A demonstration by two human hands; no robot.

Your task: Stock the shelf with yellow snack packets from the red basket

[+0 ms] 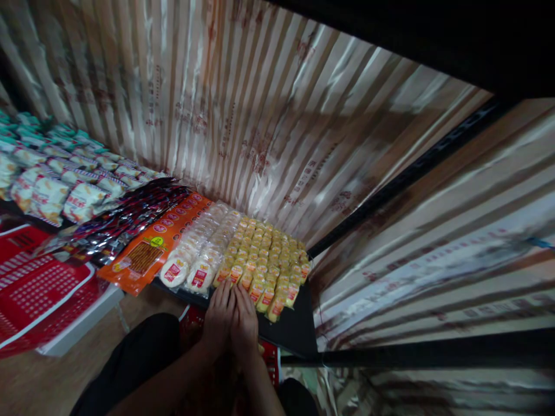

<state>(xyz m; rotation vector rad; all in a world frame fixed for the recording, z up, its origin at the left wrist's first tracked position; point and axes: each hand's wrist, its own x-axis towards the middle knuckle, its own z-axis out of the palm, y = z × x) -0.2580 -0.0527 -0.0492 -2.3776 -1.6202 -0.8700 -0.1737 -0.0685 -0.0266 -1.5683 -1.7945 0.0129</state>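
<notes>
My left hand (pixel 220 312) and my right hand (pixel 244 322) are side by side at the front edge of a dark shelf (pixel 299 323). Their fingers are closed around the front of small yellow snack packs (pixel 260 260) with red labels, which stand in tight rows. The thumbs and the undersides of the packs at my fingertips are hidden. Just left of my hands lie two rows of round white crackers (pixel 200 274) in clear wrappers.
Further left are a flat orange snack bag (pixel 143 254), dark shiny packets (pixel 125 219) and white-and-green bags (pixel 84 199). A red basket (pixel 47 289) stands at lower left. Striped wrapped sheeting (pixel 260 115) backs the shelf; a black post (pixel 403 179) slants at right.
</notes>
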